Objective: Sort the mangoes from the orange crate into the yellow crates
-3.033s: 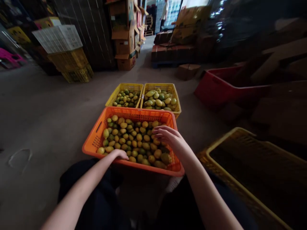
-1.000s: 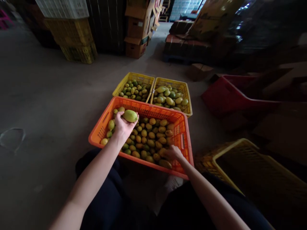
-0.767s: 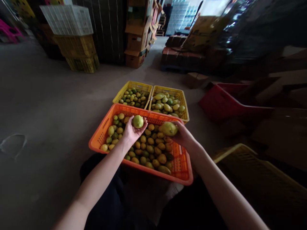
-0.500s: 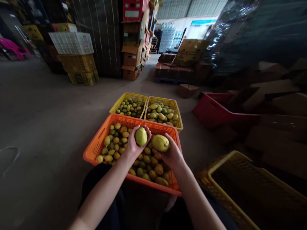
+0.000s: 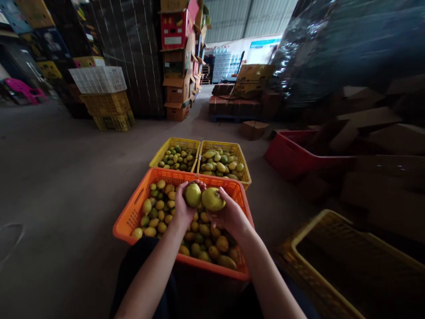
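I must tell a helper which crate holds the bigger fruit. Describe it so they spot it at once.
Start at the orange crate below the hands. Two yellow crates sit side by side just beyond it. Take the right yellow crate: its fruit is visibly larger than in the left yellow crate.

This looked like a fruit warehouse or packing shed. Tall stacks of cardboard cartons (image 5: 175,57) rose at the far side of a bare concrete floor (image 5: 59,177), with empty plastic crates (image 5: 104,104) piled far left. Open crates of fruit (image 5: 202,161) sat on the floor, and what seemed a film-wrapped pallet load (image 5: 332,48) stood at the right.
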Demonstrator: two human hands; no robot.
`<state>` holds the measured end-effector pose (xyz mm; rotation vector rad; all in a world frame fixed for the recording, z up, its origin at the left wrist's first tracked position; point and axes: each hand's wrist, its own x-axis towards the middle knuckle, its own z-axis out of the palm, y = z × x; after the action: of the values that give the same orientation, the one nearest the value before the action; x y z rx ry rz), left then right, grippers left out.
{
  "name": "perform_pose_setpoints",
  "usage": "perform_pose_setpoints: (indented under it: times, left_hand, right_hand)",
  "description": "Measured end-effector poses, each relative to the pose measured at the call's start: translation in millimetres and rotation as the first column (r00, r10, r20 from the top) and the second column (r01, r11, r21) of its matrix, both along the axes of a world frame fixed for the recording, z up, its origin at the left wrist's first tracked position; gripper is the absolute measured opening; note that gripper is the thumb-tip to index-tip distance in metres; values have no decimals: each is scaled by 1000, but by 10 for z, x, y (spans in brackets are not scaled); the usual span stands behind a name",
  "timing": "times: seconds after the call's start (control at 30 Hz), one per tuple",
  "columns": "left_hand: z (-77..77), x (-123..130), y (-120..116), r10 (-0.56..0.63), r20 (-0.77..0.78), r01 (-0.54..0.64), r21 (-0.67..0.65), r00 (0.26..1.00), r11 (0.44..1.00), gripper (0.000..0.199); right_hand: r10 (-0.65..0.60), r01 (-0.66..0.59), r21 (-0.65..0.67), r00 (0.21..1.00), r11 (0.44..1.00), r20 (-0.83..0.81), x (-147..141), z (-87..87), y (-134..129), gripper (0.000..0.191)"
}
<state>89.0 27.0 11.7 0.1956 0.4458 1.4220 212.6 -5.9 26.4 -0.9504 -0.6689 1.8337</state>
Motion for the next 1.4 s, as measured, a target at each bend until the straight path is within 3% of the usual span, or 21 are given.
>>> perform_pose_setpoints:
  times: [0.17, 0.3, 0.47, 0.6, 0.77, 0.93, 1.07, 1.2, 1.4]
  left_hand:
    - [-18, -26, -21, 21, -83, -21, -9, 996, 1000, 17]
    - [-37, -48, -18, 24, -101, -25, -9, 995, 1000, 10]
    - [-25, -96, -4, 56, -89, -63, -79, 994, 995, 8]
    - [-27, -112, 2, 53, -115, -66, -120, 992, 990, 5]
    - [-23, -108, 2, 32, -111, -41, -71, 993, 997, 5]
    - [20, -159, -20, 34, 104, -14, -188, 994, 982, 6]
    - [-7, -187, -14, 13, 170, 31, -258, 985, 966, 9]
    - [-41, -197, 12, 5, 157, 50, -341, 988, 939, 8]
    - [-11, -223, 13, -14, 55, 32, -355, 998, 934, 8]
  right_hand:
    - [-126, 128, 6, 960, 992, 252, -148, -107, 64, 52]
    - [-262, 260, 43, 937, 965, 230, -214, -124, 124, 46]
    - [-281, 240, 198, 936, 950, 212, -223, -88, 123, 34]
    - [-349, 303, 281, 928, 910, 130, -247, -114, 126, 17]
    - [-355, 355, 44, 935, 934, 8, -300, -139, 144, 15]
    - [-360, 336, -179, 925, 925, -123, -242, -68, 162, 10]
    - [-295, 240, -244, 929, 940, -222, -152, -46, 176, 18]
    - [-316, 234, -309, 916, 922, -248, -93, -59, 192, 14]
    - [-352, 261, -354, 908, 898, -225, -20, -90, 239, 18]
